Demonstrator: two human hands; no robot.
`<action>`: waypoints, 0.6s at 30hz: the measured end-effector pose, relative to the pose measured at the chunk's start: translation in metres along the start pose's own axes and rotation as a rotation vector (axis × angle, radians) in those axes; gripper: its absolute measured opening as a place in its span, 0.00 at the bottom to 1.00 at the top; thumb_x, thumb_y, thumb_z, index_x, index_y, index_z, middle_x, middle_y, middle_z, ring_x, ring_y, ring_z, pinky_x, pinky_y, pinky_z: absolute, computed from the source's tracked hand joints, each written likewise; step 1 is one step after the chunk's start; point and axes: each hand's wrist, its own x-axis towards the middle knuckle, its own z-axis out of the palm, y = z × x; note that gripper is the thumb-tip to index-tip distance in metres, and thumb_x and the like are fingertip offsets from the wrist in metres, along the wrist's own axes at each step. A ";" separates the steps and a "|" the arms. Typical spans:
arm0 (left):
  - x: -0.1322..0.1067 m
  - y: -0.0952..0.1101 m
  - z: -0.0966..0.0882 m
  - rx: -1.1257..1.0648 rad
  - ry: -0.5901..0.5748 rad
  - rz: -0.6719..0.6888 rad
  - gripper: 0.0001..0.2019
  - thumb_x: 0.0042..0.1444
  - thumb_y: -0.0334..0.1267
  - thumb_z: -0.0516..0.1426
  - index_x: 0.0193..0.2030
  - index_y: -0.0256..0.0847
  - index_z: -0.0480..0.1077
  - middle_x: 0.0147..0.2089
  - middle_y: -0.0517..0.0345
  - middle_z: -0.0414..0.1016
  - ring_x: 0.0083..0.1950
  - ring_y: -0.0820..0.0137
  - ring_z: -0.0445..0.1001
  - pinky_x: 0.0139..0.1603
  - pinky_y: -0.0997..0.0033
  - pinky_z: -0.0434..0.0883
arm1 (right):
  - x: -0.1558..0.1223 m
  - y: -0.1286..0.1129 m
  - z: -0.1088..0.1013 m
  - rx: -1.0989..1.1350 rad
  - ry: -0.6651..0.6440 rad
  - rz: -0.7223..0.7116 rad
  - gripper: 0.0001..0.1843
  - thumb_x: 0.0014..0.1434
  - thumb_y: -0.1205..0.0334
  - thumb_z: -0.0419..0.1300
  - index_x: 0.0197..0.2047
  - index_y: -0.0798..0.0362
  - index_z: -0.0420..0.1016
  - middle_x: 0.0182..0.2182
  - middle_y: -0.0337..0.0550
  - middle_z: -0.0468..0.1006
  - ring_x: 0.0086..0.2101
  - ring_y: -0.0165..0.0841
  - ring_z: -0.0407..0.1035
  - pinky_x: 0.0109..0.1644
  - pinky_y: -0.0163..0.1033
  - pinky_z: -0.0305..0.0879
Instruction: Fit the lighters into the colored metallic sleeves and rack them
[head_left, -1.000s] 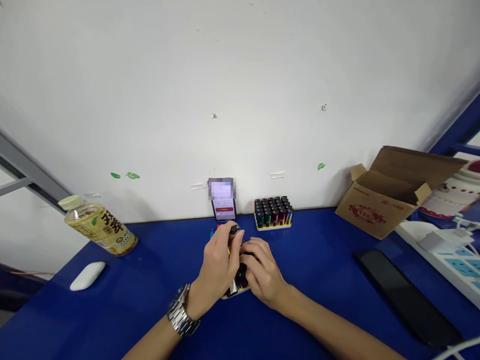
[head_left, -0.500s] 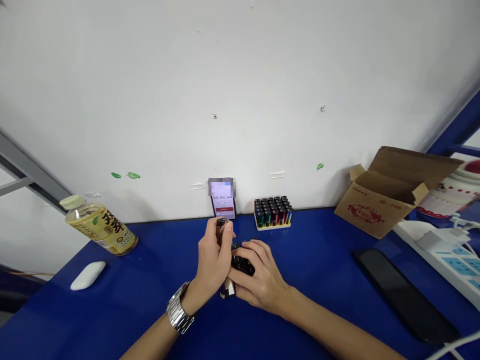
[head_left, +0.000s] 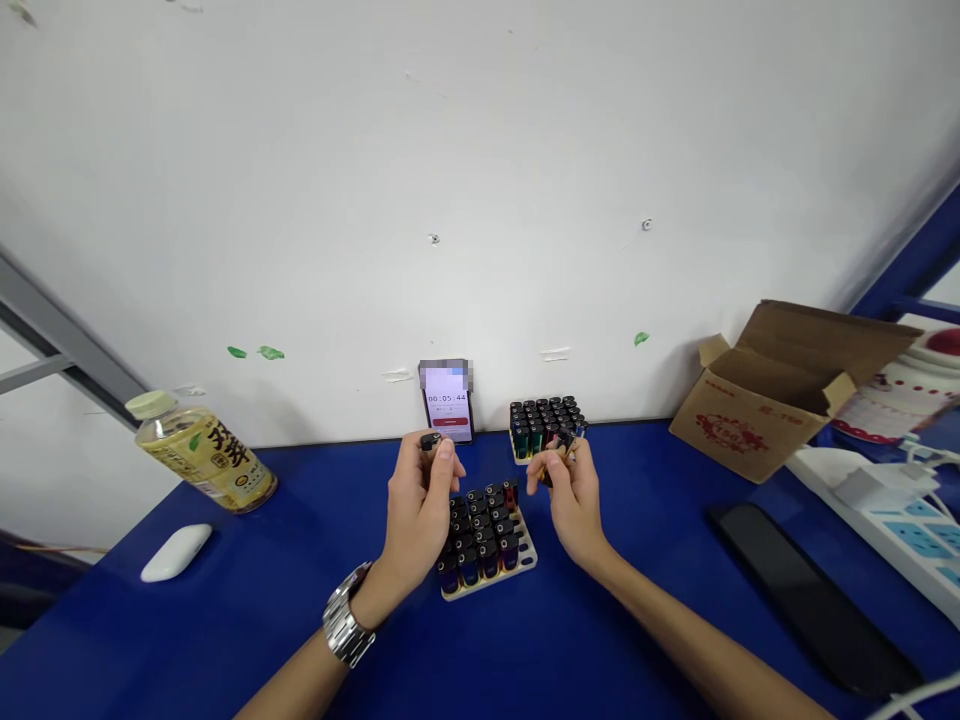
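My left hand (head_left: pixel 417 505) grips a lighter (head_left: pixel 430 441) upright, thumb on its black cap, just left of a cream tray (head_left: pixel 526 556) packed with several black-capped lighters. My right hand (head_left: pixel 573 495) holds another lighter (head_left: pixel 556 456) raised above the tray's right side. A second full tray of lighters (head_left: pixel 546 424) stands behind, against the wall. A phone (head_left: pixel 448 404) showing a timer leans on the wall between my hands.
On the blue table (head_left: pixel 300 600) lie a tea bottle (head_left: pixel 202 455) on its side, a white mouse (head_left: pixel 175 551), a black phone (head_left: pixel 810 592) and a white power strip (head_left: pixel 892 520). An open cardboard box (head_left: pixel 780 390) sits at the back right.
My right hand has lifted off the near tray with a lighter and moved right, uncovering the tray. My left hand stayed raised with its lighter and drew slightly left.
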 end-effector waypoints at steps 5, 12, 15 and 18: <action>-0.001 0.001 0.000 0.007 -0.033 0.013 0.08 0.64 0.45 0.50 0.39 0.43 0.62 0.25 0.68 0.64 0.23 0.77 0.63 0.27 0.74 0.64 | 0.009 0.022 -0.008 0.134 -0.030 0.316 0.22 0.51 0.50 0.60 0.17 0.51 0.55 0.12 0.26 0.51 0.14 0.21 0.44 0.17 0.30 0.42; -0.002 0.002 0.000 -0.010 -0.055 -0.003 0.08 0.64 0.45 0.50 0.40 0.44 0.62 0.24 0.69 0.61 0.22 0.78 0.59 0.24 0.76 0.60 | 0.006 0.024 -0.013 0.145 -0.124 0.394 0.26 0.47 0.50 0.56 0.10 0.48 0.45 0.08 0.26 0.43 0.11 0.19 0.38 0.15 0.31 0.36; -0.002 0.000 0.000 -0.022 -0.072 0.000 0.07 0.64 0.44 0.50 0.40 0.44 0.62 0.24 0.69 0.60 0.22 0.78 0.58 0.25 0.76 0.61 | 0.006 0.023 -0.013 0.131 -0.127 0.404 0.23 0.45 0.54 0.56 0.11 0.48 0.45 0.08 0.25 0.43 0.11 0.19 0.38 0.15 0.30 0.37; -0.002 0.000 0.000 -0.017 -0.077 0.008 0.07 0.64 0.44 0.50 0.40 0.44 0.62 0.24 0.69 0.60 0.22 0.78 0.58 0.26 0.75 0.60 | 0.006 0.022 -0.013 0.109 -0.149 0.418 0.23 0.45 0.55 0.56 0.11 0.48 0.46 0.09 0.25 0.44 0.11 0.19 0.38 0.15 0.30 0.36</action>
